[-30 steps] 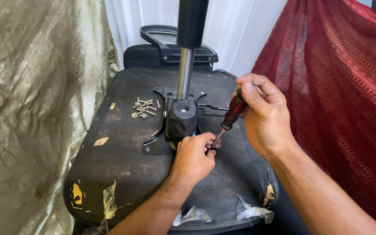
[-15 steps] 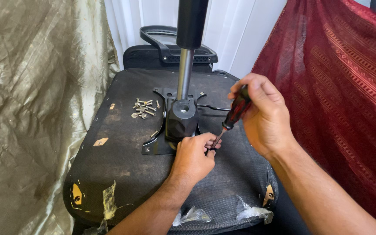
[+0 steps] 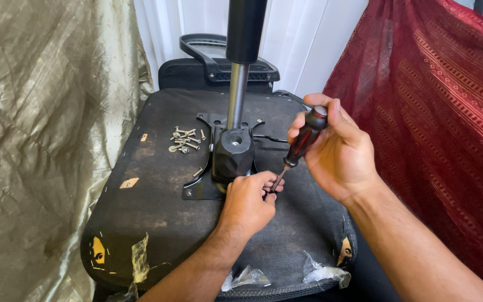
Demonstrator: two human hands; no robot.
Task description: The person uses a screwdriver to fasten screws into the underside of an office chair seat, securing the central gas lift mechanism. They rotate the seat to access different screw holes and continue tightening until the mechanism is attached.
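Head cam: right hand [image 3: 339, 154] fingers grip screwdriver [image 3: 300, 146], tip down-left into left hand [image 3: 248, 197] pinch.

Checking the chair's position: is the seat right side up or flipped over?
Flipped: the seat underside faces up, with the metal mounting plate and gas cylinder pointing upward.

The seat underside [image 3: 157, 207] lies open at front left — loose screws [image 3: 184, 141] block the far left, the upright gas cylinder [image 3: 237, 95] and black mechanism [image 3: 231, 156] the centre, drapes crowding both sides.
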